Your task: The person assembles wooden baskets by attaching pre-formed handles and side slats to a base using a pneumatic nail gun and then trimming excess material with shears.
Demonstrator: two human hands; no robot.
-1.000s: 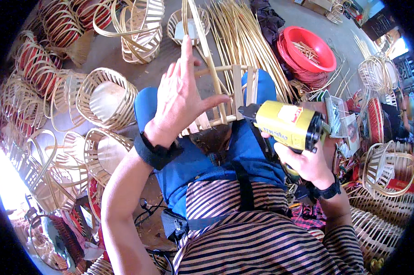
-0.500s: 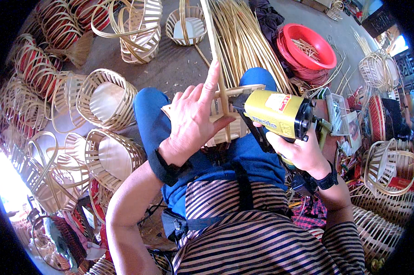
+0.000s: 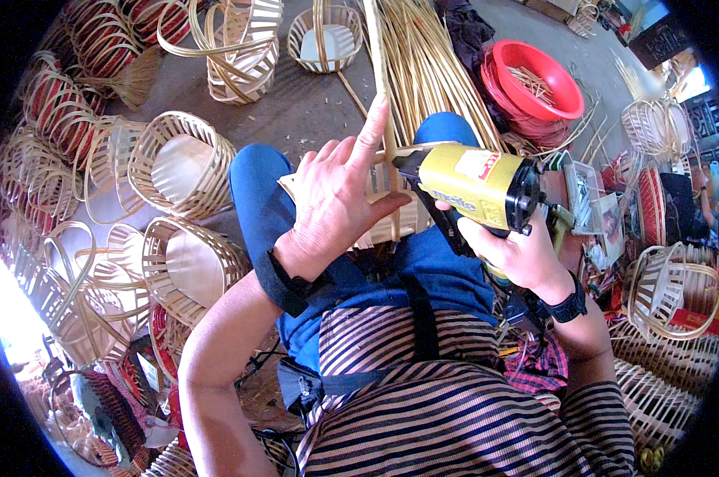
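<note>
A pale woven basket [image 3: 359,238] rests in my lap between my knees, mostly hidden by my hands. From it a long, flat bamboo strip [image 3: 379,56] rises away from me. My left hand [image 3: 332,199] is at the basket's side, its index finger stretched along the strip and its thumb spread out across it. The other fingers bend over toward the basket's far side, where their tips are hidden. My right hand [image 3: 518,250] grips the handle of a yellow and black nail gun [image 3: 471,184]. The gun's nose is beside the strip, at the basket's rim.
Finished baskets [image 3: 180,167] stand on the floor to my left, with red-banded handled ones stacked behind. Ahead lies a bundle of bamboo strips [image 3: 431,71]. A red basin [image 3: 542,79] holding short sticks is at far right, near a white plastic tray [image 3: 584,197].
The nail gun has shifted slightly to the left, its nose nearer the strip. My left thumb has lifted a little, and the strip's top leans further right.
</note>
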